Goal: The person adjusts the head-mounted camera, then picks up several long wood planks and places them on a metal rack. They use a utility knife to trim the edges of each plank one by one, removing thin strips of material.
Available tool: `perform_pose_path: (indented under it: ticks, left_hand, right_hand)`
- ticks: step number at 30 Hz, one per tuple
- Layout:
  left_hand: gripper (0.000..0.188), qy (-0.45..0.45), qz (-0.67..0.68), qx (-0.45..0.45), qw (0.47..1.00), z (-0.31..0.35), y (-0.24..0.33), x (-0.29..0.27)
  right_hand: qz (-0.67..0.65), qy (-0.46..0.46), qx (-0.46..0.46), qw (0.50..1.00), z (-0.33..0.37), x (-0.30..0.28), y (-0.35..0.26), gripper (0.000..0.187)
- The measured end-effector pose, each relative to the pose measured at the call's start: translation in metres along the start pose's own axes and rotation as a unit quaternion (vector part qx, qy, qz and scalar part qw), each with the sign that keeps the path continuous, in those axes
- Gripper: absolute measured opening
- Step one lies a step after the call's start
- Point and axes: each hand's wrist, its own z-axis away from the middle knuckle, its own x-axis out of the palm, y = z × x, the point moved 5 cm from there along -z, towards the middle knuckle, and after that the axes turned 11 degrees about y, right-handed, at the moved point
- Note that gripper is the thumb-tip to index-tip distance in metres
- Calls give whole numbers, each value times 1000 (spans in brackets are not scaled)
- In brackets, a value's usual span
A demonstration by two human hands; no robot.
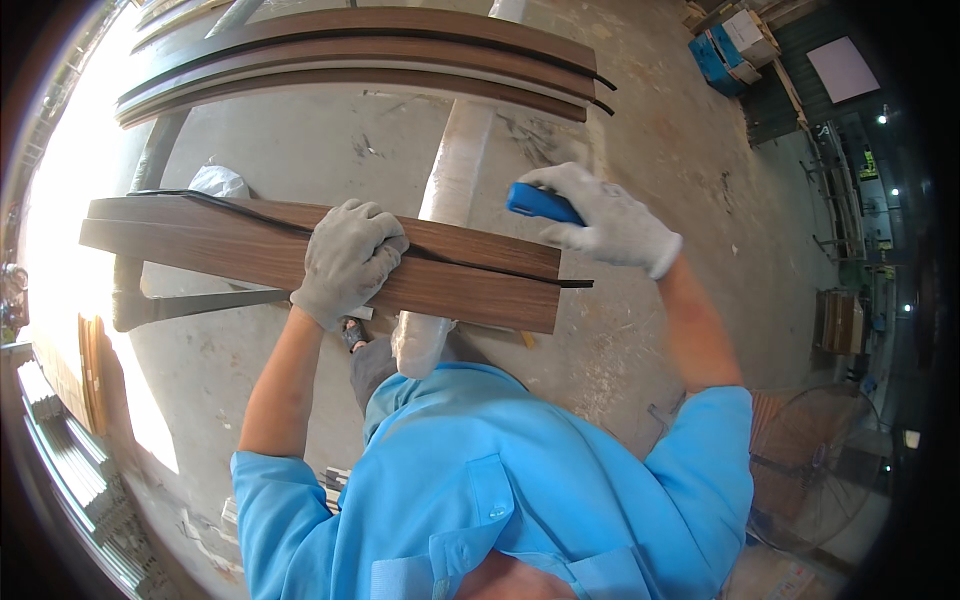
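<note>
In front of me lies a long brown wood-grain profile (220, 240) with a lengthwise groove. A thin black strip (480, 267) runs along it, its right end poking past the profile's end and its left part lying loose over the far side. My left hand (350, 258), in a grey work glove, is closed over the strip at mid-length and rests on the profile. Off the profile's right end, my right hand (620, 225), gloved too, grips a blue hand tool (540, 203). Most of that tool is hidden by the fingers, so its kind is unclear.
A plastic-wrapped bar (455, 180) of the stand runs under the profile, with a grey metal leg (215, 307) at left. Farther off lie several more brown profiles (370, 45) with black strips. A fan (815, 465) stands at right; blue and white boxes (725, 58) are at far right.
</note>
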Motion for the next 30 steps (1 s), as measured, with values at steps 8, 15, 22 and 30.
perform_pose_path:
  ticks: [8, 15, 22, 30]
  left_hand:
    - [13, 2, 10, 0, 1000, 1, 0, 1]
    - [14, 4, 4, 6, 1000, 1, 1, 0]
    - [12, 1, -6, 2, 1000, 2, -1, 0]
    - [14, -24, 4, 55, 998, 0, -7, -5]
  right_hand:
    - [-45, -61, 45, 996, 23, -2, 11, 35]
    - [42, -95, -10, 995, 30, 23, 6, 33]
    - [15, -78, -21, 997, 31, 10, -6, 29]
    - [53, -167, -44, 984, -48, 66, -43, 29]
